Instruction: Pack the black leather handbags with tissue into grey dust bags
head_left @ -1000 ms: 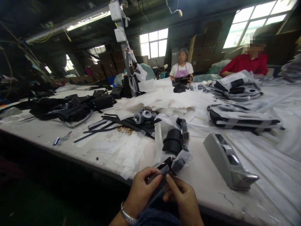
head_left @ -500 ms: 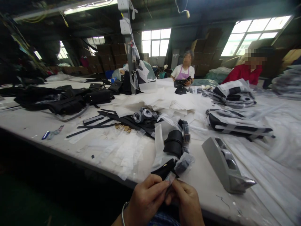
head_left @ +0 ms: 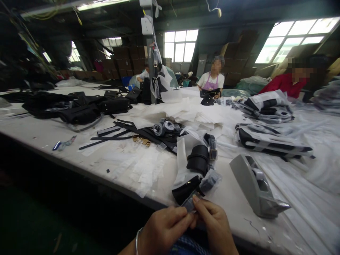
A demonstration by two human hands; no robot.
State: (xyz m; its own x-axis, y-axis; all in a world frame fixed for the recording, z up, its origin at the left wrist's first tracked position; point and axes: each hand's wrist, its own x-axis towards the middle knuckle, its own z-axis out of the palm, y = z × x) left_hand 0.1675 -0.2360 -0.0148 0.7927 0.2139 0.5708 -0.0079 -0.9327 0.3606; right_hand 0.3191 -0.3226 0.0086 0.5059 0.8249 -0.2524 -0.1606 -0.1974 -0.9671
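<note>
At the table's near edge, my left hand point(head_left: 165, 226) and my right hand point(head_left: 214, 220) meet, both closed on a dark strip in clear plastic point(head_left: 189, 204). The right thumb presses on top of the strip; the lower fingers are partly hidden. Just beyond the hands lies a black pouch point(head_left: 184, 191) with a small gold-coloured fitting. Behind it a black rolled piece point(head_left: 198, 158) sits against white wrapping point(head_left: 181, 166). A small plastic-wrapped dark bundle point(head_left: 209, 180) lies to the right, with a wrapped strap with a buckle point(head_left: 213, 153) behind.
A grey tape dispenser point(head_left: 245, 180) stands on the right. White sheets point(head_left: 191, 109), coiled straps point(head_left: 168, 126) and flat black strips point(head_left: 108, 138) cover the middle. Black bags point(head_left: 114, 105) lie left, wrapped bags point(head_left: 273, 143) right. Co-workers sit across the table.
The left fingers have shifted lower along the plastic-wrapped strip, and more of it shows. My right thumb now lies on top of it. The view has turned slightly left.
</note>
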